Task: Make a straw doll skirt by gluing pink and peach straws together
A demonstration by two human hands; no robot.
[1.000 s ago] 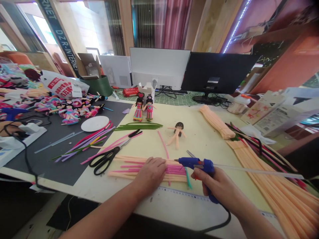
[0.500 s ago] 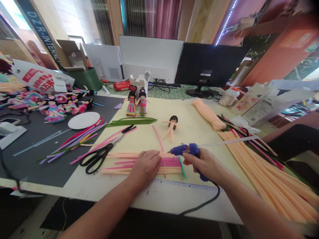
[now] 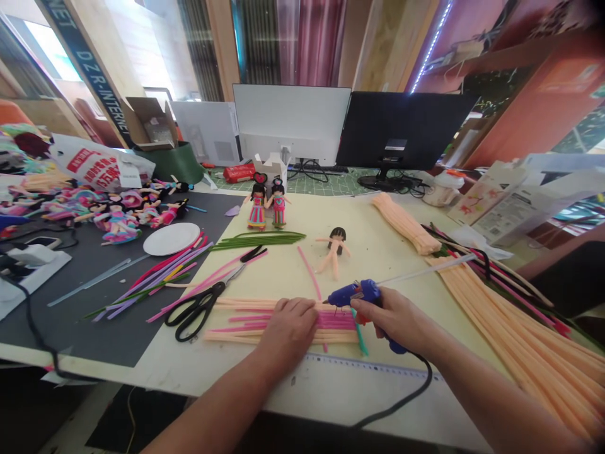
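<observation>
My left hand (image 3: 290, 328) lies flat, fingers stretched out, over a row of peach and pink pipe cleaners (image 3: 336, 321), pressing them to the table. A teal pipe cleaner (image 3: 362, 337) crosses their right end. My right hand (image 3: 397, 315) is wrapped round a blue hot glue gun (image 3: 355, 294), with a clear glue stick (image 3: 425, 271) jutting from its back. The nozzle points left, close to my left fingertips at the row's far edge; whether it touches the pipe cleaners, I cannot tell. Black-handled scissors (image 3: 196, 312) rest open left of the row.
Beyond the row lie a pipe-cleaner doll (image 3: 335, 249), green pipe cleaners (image 3: 258, 239) and two dressed dolls (image 3: 267, 205). Peach bundles (image 3: 510, 328) fill the right. A ruler (image 3: 368, 367) runs along the front; the gun's black cord (image 3: 401, 403) trails there. Left sits a white plate (image 3: 171, 239).
The glue gun's nozzle has come slightly left and nearer, closer to my left fingertips. My left hand stays on the pipe cleaners. The whole view has shifted a little.
</observation>
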